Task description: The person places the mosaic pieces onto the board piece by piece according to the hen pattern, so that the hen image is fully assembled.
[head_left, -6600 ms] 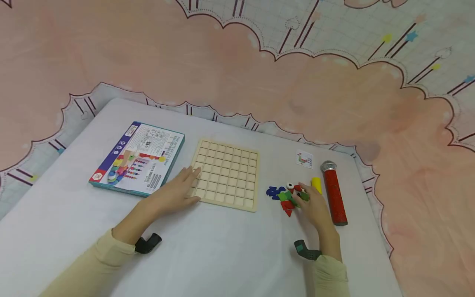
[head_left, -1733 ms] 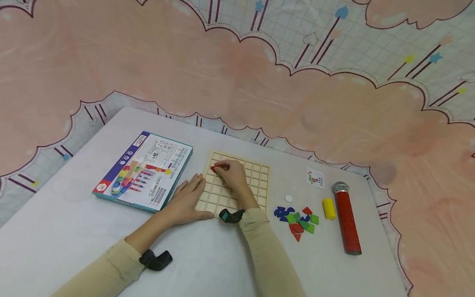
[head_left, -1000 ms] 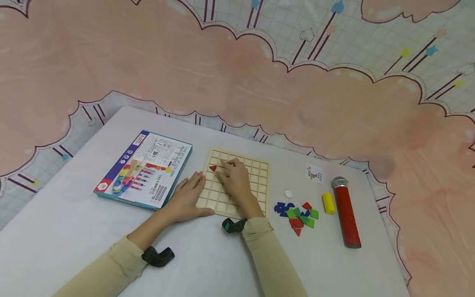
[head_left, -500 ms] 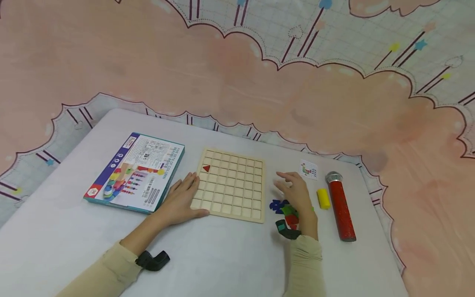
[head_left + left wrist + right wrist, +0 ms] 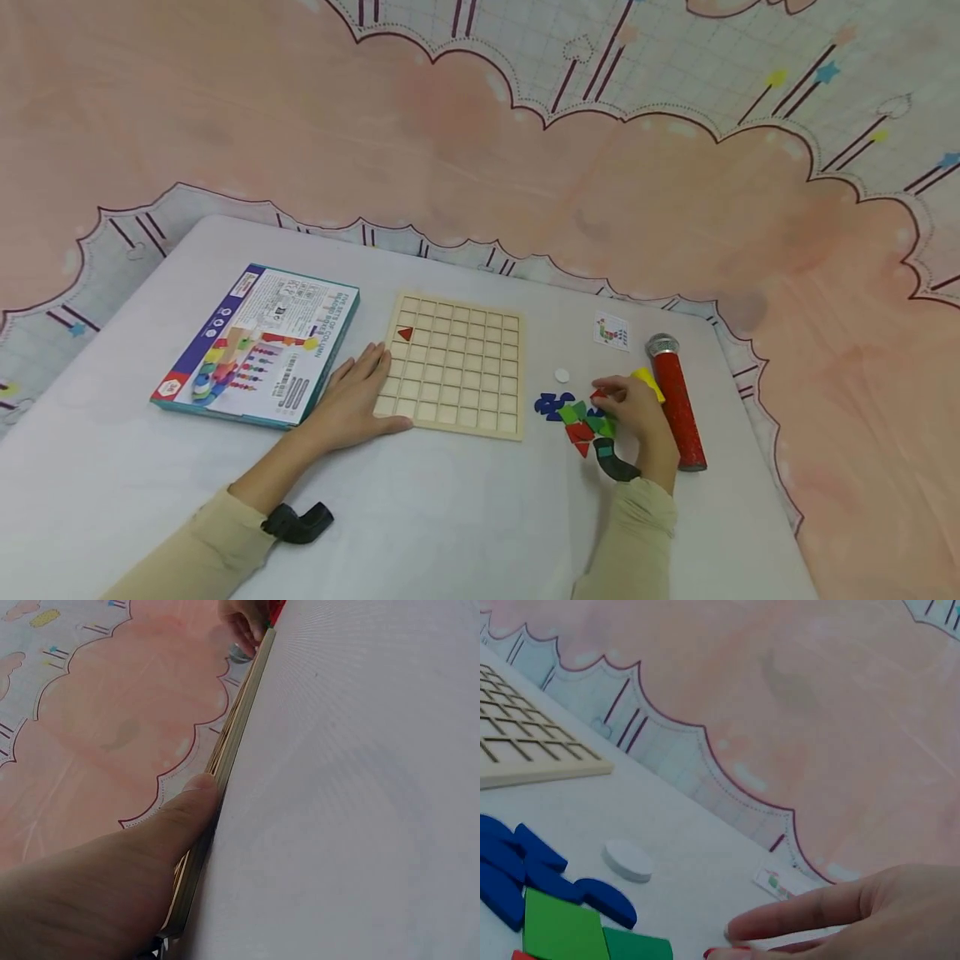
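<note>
My left hand (image 5: pixel 348 408) lies with straight fingers along the left side of a wooden grid board (image 5: pixel 455 367). Its thumb touches the board's edge in the left wrist view. One red triangle (image 5: pixel 405 333) lies on the grid near the upper left. To the right of the board, my right hand (image 5: pixel 633 408) pinches a small red piece (image 5: pixel 598 393) between thumb and fingertips, right at a pile of flat shapes. The pile has blue pieces (image 5: pixel 553 405), green squares (image 5: pixel 568 413) and red pieces (image 5: pixel 579 432). A white disc (image 5: pixel 562 376) lies just behind it.
A flat printed box (image 5: pixel 258 342) lies left of the board. At the right are a picture card (image 5: pixel 612 331), a yellow cylinder (image 5: pixel 648 383) partly behind the right hand, and a red microphone-like tube (image 5: pixel 677 404). The table's far edge runs behind them.
My right hand set the red triangle on the grid, let go and moved back right to the pile, where it took hold of another red piece. My left hand stayed at the board.
</note>
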Motion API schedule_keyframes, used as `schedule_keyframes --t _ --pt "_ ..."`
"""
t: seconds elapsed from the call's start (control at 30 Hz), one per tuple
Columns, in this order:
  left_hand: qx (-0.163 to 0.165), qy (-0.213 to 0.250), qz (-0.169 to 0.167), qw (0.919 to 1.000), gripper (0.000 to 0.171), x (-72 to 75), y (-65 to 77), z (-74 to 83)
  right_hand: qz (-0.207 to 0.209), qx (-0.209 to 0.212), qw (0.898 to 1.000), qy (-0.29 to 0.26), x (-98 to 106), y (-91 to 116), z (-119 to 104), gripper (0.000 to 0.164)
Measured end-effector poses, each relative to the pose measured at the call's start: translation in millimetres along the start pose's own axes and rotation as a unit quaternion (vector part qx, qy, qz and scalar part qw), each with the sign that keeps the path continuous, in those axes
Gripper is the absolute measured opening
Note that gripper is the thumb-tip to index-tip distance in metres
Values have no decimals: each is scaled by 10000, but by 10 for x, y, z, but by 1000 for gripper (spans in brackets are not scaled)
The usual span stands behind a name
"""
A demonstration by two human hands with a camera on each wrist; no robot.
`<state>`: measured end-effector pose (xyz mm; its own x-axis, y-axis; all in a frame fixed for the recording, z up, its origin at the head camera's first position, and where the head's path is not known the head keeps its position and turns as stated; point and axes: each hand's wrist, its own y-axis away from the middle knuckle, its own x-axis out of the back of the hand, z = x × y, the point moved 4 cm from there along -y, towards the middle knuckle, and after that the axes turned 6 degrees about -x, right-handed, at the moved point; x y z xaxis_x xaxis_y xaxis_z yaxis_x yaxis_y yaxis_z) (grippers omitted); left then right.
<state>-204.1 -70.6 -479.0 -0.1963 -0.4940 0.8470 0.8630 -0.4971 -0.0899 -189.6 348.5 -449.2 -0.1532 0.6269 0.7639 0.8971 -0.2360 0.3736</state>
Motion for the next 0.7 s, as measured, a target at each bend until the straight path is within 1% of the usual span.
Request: schedule_keyframes --t 0.1,0.27,0.4,0.47,0.7 --pt "-18 -27 -28 10000 113 -3 -1 -1 67 -104 9999 -82 -6 6 -15 31" --pt "4 -29 -81 10000 113 5 -7 3 188 -183 9997 11 -9 -10 -50 34" --pt "39 -38 -195 9998 113 19 -38 -2 118 -261 9995 116 5 -70 -118 35" --pt "37 -28 -300 9995 113 -5 -40 2 32 -301 9994 188 -12 -91 -116 34" --pt "100 29 -420 9991 113 17 -88 -18 -48 -53 9994 326 -11 -244 -252 32"
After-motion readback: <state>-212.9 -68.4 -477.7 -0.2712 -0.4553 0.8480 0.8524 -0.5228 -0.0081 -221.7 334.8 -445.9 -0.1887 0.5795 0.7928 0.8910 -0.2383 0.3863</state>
